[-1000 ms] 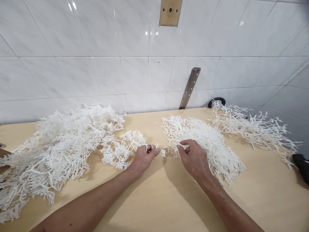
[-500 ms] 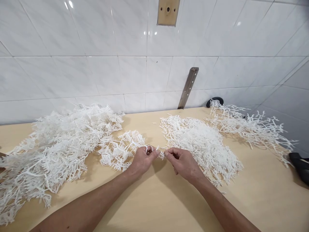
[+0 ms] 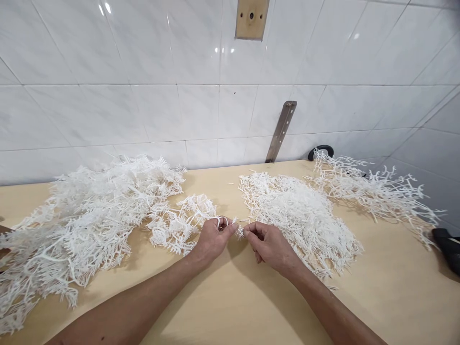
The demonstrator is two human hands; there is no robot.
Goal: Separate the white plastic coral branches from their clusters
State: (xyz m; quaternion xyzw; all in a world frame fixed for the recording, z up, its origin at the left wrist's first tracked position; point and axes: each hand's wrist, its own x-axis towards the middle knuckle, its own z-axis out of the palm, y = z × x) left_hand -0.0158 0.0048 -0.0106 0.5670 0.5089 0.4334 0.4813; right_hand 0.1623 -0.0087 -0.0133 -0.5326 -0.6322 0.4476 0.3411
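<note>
My left hand (image 3: 214, 236) pinches a small white branched piece (image 3: 239, 232) whose curved stem loops over the fingers. My right hand (image 3: 266, 243) is closed at the other end of that piece, thumb and index finger together on its tips. Both hands are over the tabletop, a short gap apart. Just left of my left hand lies a small heap of white branched pieces (image 3: 179, 223). Beyond my right hand spreads a flat pile of short white bits (image 3: 298, 206).
A large pile of white branched pieces (image 3: 97, 211) covers the left of the wooden table (image 3: 215, 306). Bare white branches (image 3: 373, 189) lie at the right, near a black ring (image 3: 321, 152) and a black object (image 3: 447, 247). A metal strip (image 3: 281, 132) leans on the tiled wall.
My right hand has shifted very slightly at the piece's tips. My left hand keeps its pinch.
</note>
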